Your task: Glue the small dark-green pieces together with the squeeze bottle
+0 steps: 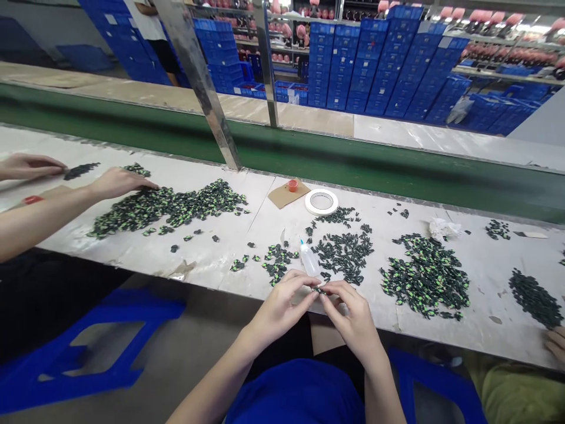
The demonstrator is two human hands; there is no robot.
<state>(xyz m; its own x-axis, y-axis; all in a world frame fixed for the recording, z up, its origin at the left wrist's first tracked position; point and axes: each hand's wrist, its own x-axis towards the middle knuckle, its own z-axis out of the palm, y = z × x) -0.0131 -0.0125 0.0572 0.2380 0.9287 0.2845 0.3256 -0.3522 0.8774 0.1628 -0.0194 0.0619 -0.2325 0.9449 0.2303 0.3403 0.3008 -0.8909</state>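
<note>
At the table's front edge my left hand (289, 300) and my right hand (348, 309) meet, both closed in a pinch. Between their fingertips is a small black and green plastic piece (318, 290); its exact kind is too small to make out. Just beyond my fingers lies a clear squeeze bottle (309, 259) with a blue tip. To its left is a small heap of black and green pieces (278, 262). Dark small parts (346, 253) spread out to its right.
A roll of white tape (321, 202) and a red cap (292, 185) on cardboard (280, 196) lie farther back. Larger piles (426, 277) (172, 206) flank me. A co-worker's hands (117, 181) work at left; another person's hand (557, 344) shows at right. A metal post (203, 82) rises behind.
</note>
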